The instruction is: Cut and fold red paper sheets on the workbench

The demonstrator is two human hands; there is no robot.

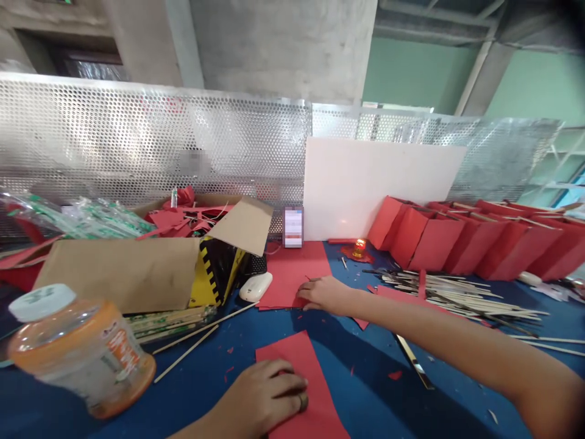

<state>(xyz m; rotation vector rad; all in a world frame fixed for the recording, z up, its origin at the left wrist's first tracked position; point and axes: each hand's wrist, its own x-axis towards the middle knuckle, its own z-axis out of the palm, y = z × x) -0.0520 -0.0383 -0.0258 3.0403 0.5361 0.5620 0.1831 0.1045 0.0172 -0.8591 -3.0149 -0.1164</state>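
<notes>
My left hand (pixel 260 396), with a ring on one finger, lies curled on a long red paper strip (pixel 286 350) near the bottom of the view. My right hand (pixel 324 294) reaches across the blue tabletop (pixel 361 390), its fingertips on the edge of a wider red paper sheet (pixel 292 274). Another red paper piece (pixel 402 299) lies partly hidden under my right forearm. A metal straightedge (pixel 414 361) lies just below that forearm, and a pile of thin wooden sticks (pixel 461 302) sits to the right.
A row of red paper bags (pixel 479 244) leans at the back right, before a white board (pixel 379 189). A large orange-labelled plastic jar (pixel 82 353) stands at the left, near an open cardboard box (pixel 114 274) holding red scraps. A perforated metal panel (pixel 137 134) runs behind everything.
</notes>
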